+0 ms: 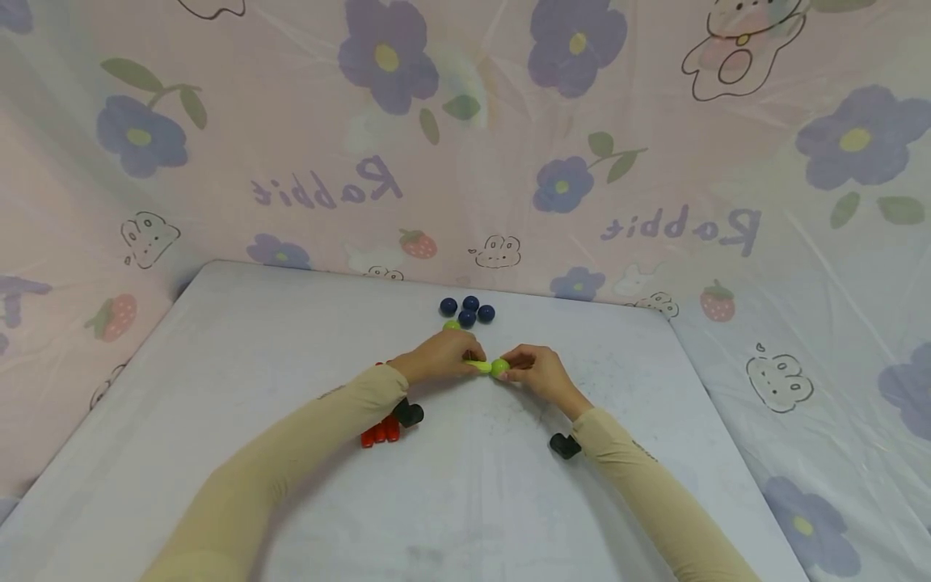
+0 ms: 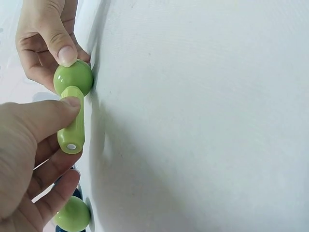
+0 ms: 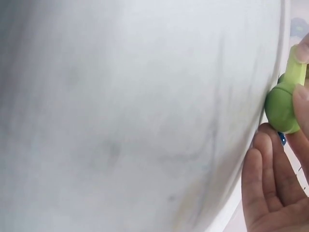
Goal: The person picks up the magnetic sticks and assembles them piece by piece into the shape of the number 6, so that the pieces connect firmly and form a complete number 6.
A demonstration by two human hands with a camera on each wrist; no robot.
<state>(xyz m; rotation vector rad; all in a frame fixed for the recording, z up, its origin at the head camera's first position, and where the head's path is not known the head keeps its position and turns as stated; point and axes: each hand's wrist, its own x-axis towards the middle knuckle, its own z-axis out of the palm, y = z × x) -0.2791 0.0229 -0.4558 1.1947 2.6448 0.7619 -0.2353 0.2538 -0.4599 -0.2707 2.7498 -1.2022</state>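
My left hand (image 1: 445,356) pinches a yellow-green rod (image 2: 73,126) between thumb and fingers. A small silvery disc shows in the rod's near end in the left wrist view. The rod's other end touches a green ball (image 2: 72,77), which the thumb and fingers of my right hand (image 1: 541,372) grip. Just beyond my left hand lies a second green ball (image 1: 452,325), seen below the fingers in the left wrist view. Several dark blue balls (image 1: 467,318) sit in a cluster behind it.
Several red rods (image 1: 380,433) lie side by side under my left forearm, partly hidden by it. Black wrist devices (image 1: 410,414) show below both wrists. The white table (image 1: 480,509) ends at a patterned curtain (image 1: 465,202) behind.
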